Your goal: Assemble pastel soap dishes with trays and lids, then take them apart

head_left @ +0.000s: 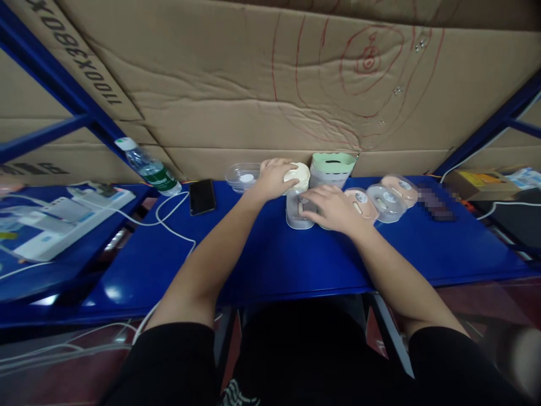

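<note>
My left hand [274, 179] has its fingers and thumb around a round cream-coloured item [299, 176], possibly a stack of soft pads, at the back of the blue table. Its far side shows; the rest is under my fingers. My right hand [332, 207] reaches over a small clear plastic box [298, 219], fingers apart and lying across its right part. Whether the fingertips press on the box, I cannot tell. Left of my left hand is a clear plastic container [242, 176]. Behind my right hand stands a green-topped pack [333, 166] with a dark slot.
Right of my right hand lie a peach-lidded box [362, 203], a clear box [386, 204] and another peach one [401, 190]. A phone [203, 197], a water bottle [150, 168] and a white cable [169, 223] are on the left. Cardboard [236, 73] walls the back.
</note>
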Demonstrator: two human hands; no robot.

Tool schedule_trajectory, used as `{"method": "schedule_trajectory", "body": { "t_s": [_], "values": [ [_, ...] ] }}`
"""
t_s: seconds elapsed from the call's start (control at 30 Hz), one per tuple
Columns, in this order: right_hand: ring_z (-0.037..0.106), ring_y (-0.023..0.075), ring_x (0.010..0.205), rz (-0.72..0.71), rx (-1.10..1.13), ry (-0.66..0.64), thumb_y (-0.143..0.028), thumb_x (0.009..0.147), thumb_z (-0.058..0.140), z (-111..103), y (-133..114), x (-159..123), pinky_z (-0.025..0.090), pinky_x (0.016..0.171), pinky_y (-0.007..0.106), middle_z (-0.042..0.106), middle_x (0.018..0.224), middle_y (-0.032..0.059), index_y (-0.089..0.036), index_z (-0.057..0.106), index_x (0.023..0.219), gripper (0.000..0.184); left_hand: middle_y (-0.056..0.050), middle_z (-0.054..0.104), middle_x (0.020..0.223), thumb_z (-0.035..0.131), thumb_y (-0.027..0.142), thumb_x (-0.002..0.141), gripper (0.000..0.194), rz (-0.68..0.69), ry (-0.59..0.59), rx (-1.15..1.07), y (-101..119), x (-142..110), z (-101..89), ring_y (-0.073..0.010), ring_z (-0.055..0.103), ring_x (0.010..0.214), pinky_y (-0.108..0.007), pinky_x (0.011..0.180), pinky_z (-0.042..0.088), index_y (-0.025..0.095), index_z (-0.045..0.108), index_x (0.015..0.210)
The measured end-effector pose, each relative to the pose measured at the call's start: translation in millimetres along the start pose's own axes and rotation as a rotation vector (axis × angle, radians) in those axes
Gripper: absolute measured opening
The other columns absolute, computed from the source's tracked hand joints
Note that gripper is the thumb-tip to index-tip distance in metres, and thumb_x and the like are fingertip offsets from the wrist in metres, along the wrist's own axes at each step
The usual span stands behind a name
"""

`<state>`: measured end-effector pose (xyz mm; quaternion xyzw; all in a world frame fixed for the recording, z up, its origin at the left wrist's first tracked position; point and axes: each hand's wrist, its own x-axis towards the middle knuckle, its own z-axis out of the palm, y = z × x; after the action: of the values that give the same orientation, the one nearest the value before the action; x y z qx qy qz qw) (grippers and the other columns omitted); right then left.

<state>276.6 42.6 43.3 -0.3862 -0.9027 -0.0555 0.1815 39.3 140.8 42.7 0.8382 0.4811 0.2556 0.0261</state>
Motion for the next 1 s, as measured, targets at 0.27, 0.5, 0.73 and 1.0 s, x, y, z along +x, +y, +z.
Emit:
{"method": "schedule_trajectory", "body": {
  "t_s": [0.27, 0.5, 0.73, 1.0],
  "values": [
    [0.06, 0.0383, 0.148, -0.186, 0.13, -0.193, -0.061, 0.096, 0.08, 18.5, -33.5, 2.3, 0.029, 0.134, 0.068, 0.071, 0.154, 0.0159, -0.021, 0.075, 0.14, 0.06, -0.012, 0.074, 0.147, 0.07, 0.055, 0.103, 0.044, 0.117, 0.135, -0.342, -10.0, -82.6, 3.7, -0.0329, 0.067, 0.14, -0.057, 0.126, 0.047, 0.025, 0.076, 0.134],
    [0.066, 0.0414, 0.139, -0.099, 0.164, -0.155, -0.054, 0.088, 0.085, 10.6, -40.4, 2.6, 0.044, 0.123, 0.065, 0.067, 0.158, 0.0172, -0.021, 0.068, 0.15, 0.072, -0.015, 0.066, 0.159, 0.087, 0.077, 0.079, 0.094, 0.084, -0.228, -0.442, -30.4, -116.3, 5.5, -0.0414, 0.063, 0.147, -0.064, 0.124, 0.05, 0.032, 0.062, 0.158],
    [0.06, 0.0472, 0.148, -0.045, 0.138, -0.254, -0.055, 0.082, 0.09, 19.6, -31.2, 1.4, 0.036, 0.128, 0.075, 0.054, 0.17, 0.0232, -0.021, 0.052, 0.166, 0.098, -0.017, 0.06, 0.166, 0.101, 0.064, 0.064, 0.121, 0.092, -0.322, -0.396, -24.3, -117.7, -1.2, -0.0472, 0.056, 0.153, -0.069, 0.129, 0.044, 0.027, 0.051, 0.168],
    [0.055, 0.0429, 0.155, -0.019, 0.307, -0.204, -0.054, 0.081, 0.092, 32.7, -19.8, 3.3, 0.025, 0.136, 0.075, 0.058, 0.169, 0.019, -0.022, 0.047, 0.169, 0.105, -0.019, 0.063, 0.16, 0.099, 0.067, 0.065, 0.117, 0.077, -0.295, -0.448, -32.4, -115.8, -1.3, -0.0434, 0.061, 0.149, -0.065, 0.128, 0.047, 0.026, 0.054, 0.165]
  ]
}}
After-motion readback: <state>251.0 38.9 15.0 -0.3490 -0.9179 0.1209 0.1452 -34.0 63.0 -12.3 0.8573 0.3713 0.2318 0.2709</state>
